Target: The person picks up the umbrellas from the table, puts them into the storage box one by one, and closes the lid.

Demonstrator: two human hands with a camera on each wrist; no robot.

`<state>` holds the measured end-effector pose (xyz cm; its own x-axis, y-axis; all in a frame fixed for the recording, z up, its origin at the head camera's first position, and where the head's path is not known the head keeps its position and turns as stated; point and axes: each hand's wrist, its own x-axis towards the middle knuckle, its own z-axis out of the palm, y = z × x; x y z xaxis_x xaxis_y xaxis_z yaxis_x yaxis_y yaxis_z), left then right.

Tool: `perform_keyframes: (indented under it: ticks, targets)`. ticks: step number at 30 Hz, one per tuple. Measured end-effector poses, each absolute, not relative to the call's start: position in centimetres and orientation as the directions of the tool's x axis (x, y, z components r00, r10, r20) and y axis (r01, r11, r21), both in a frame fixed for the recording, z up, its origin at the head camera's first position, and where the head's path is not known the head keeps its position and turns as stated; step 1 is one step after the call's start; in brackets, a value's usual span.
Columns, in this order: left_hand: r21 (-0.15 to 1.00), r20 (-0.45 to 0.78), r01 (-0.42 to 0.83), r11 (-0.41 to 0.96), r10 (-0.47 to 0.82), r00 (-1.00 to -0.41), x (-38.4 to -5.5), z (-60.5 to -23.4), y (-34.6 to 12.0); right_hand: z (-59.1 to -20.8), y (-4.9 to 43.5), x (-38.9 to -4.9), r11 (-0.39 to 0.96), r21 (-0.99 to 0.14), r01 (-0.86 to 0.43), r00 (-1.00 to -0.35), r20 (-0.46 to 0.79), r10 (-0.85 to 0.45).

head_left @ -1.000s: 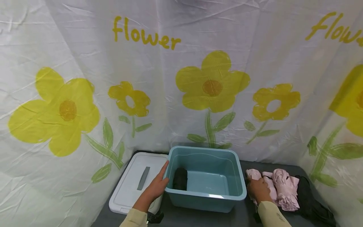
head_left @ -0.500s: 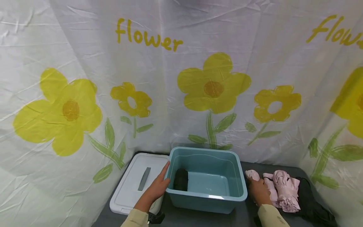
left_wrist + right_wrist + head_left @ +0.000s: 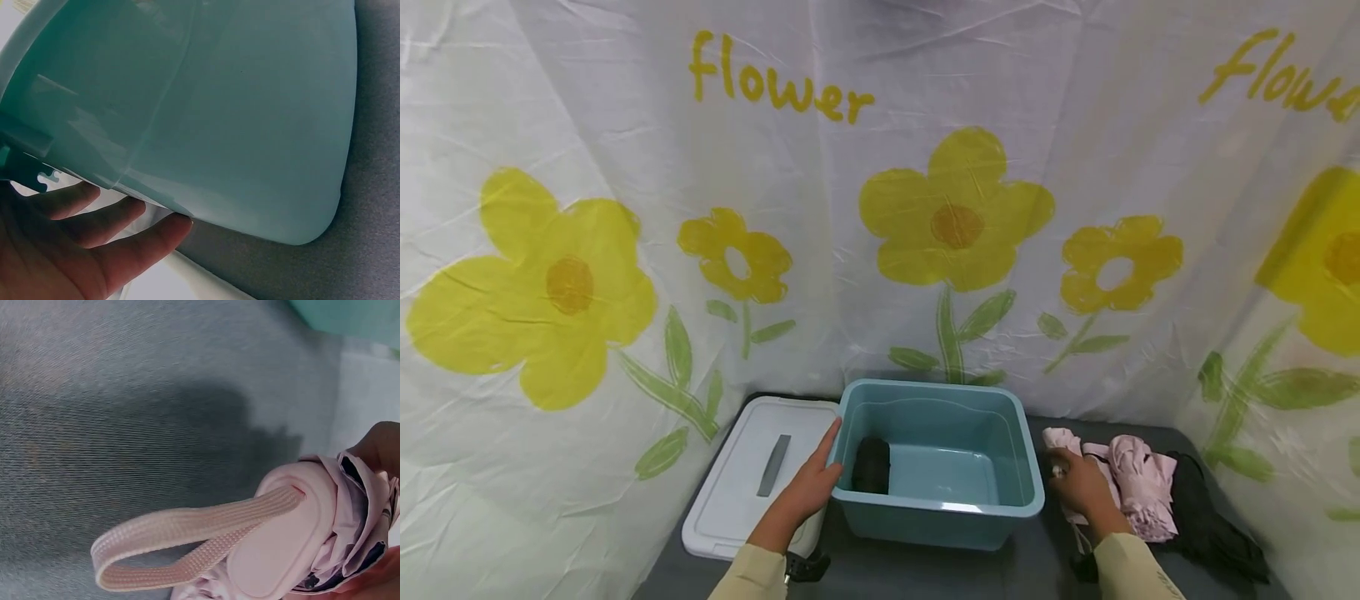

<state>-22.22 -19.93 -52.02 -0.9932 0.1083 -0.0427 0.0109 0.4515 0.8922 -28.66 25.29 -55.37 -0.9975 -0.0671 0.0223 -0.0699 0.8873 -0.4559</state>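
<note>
My left hand (image 3: 808, 492) lies with straight fingers against the left side of the blue plastic bin (image 3: 925, 525); in the left wrist view its fingertips (image 3: 175, 228) touch the bin's edge. Inside the bin, at its left end, lies a dark rolled bundle (image 3: 871, 467). To the right of the bin, my right hand (image 3: 1082, 487) grips a pink folding umbrella (image 3: 1063, 439). The right wrist view shows the umbrella's flat handle end (image 3: 275, 544) with a looped wrist strap (image 3: 181, 522), and fingers on both sides of the gathered fabric.
More pink folded umbrellas (image 3: 1142, 492) lie just right of my right hand, with a black cloth-like item (image 3: 1210, 525) beyond them. A white lid (image 3: 730, 492) with a grey handle lies left of the bin. Behind the dark table (image 3: 917, 575) hangs a flower-print curtain (image 3: 842, 333).
The head view has shifted slightly. My right hand's fingers have moved a little on the pink umbrella, and its strap shows more below the hand. The left hand stays at the bin.
</note>
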Motion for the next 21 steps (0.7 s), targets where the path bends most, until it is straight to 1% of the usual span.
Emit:
perform_keyframes:
  ticks: [3, 10, 21]
  targets:
    - [0.896, -0.046, 0.008, 0.444, 0.109, -0.993, -22.3, -52.0, -19.9, -54.4, 25.2, -28.4, 0.88, -0.465, -0.094, -0.996, 0.039, -0.085]
    - [0.907, -0.054, -0.002, 0.422, 0.111, -0.992, -22.3, -52.0, -19.9, -52.0, 25.1, -27.9, 0.865, -0.491, -0.1, -0.994, 0.002, -0.114]
    - [0.906, -0.046, 0.004, 0.424, 0.108, -0.993, -22.3, -51.9, -19.8, -49.5, 24.7, -27.4, 0.86, -0.491, -0.138, -0.989, 0.029, -0.142]
